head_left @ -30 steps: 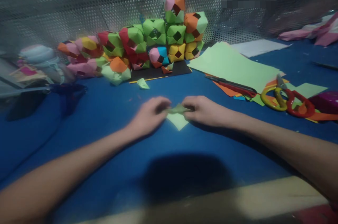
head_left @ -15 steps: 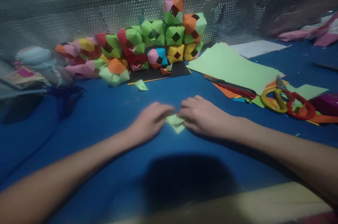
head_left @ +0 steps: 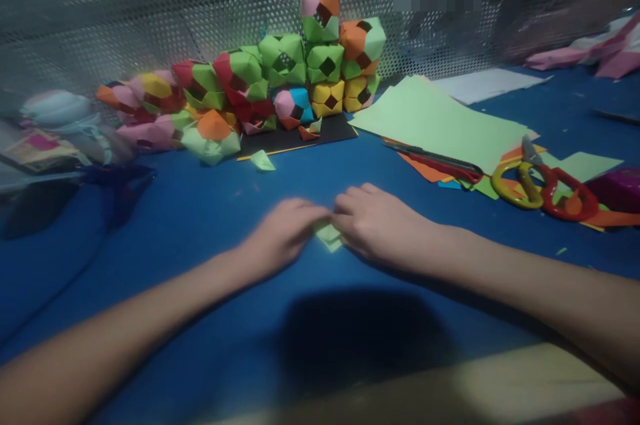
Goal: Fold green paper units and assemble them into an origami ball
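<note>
A small folded piece of light green paper [head_left: 329, 236] lies on the blue table [head_left: 200, 211] between my two hands. My left hand [head_left: 283, 233] presses on its left side with the fingers bent down and close together. My right hand [head_left: 377, 221] covers its right side, fingers curled onto the paper. The two sets of fingertips almost touch over the paper, and most of it is hidden under them.
A pile of colourful folded paper cubes [head_left: 280, 78] stands at the back against a perforated metal wall. Sheets of green paper [head_left: 440, 121] lie at the right with yellow and red scissors [head_left: 545, 185]. A small green scrap [head_left: 263, 160] lies ahead.
The paper has been folded down from a raised, wider diamond to a smaller flat piece. Both hands have closed in over it and now nearly meet.
</note>
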`<state>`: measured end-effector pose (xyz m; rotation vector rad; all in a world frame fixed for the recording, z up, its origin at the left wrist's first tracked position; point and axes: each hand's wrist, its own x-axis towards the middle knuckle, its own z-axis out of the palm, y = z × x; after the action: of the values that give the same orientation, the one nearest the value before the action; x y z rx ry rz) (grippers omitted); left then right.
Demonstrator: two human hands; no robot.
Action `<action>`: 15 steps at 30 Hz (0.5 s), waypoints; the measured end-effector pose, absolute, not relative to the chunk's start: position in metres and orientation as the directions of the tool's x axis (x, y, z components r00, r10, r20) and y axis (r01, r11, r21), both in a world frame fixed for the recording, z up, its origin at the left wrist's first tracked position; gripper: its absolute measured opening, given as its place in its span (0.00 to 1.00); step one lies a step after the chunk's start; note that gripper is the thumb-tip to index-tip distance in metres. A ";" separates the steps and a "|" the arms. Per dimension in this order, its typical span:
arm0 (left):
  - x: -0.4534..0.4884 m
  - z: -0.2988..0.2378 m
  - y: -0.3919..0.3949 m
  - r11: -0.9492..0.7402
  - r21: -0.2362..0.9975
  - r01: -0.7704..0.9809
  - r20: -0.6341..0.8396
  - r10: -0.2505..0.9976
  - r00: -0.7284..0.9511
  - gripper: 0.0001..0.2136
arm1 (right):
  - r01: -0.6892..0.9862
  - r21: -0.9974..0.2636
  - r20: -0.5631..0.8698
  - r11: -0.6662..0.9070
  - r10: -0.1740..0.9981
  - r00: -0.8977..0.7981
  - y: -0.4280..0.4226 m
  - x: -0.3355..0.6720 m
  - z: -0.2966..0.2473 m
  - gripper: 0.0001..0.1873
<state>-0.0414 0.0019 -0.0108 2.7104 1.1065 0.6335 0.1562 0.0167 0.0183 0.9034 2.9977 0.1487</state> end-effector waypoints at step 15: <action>-0.039 -0.010 0.003 -0.701 0.235 0.673 0.300 0.711 0.636 0.13 | 0.584 0.068 0.077 0.809 0.579 -0.812 0.015 0.159 0.011 0.14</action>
<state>-0.0390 0.0030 -0.0099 2.7488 1.1673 0.5705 0.1595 0.0153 0.0113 0.9766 3.0379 0.1419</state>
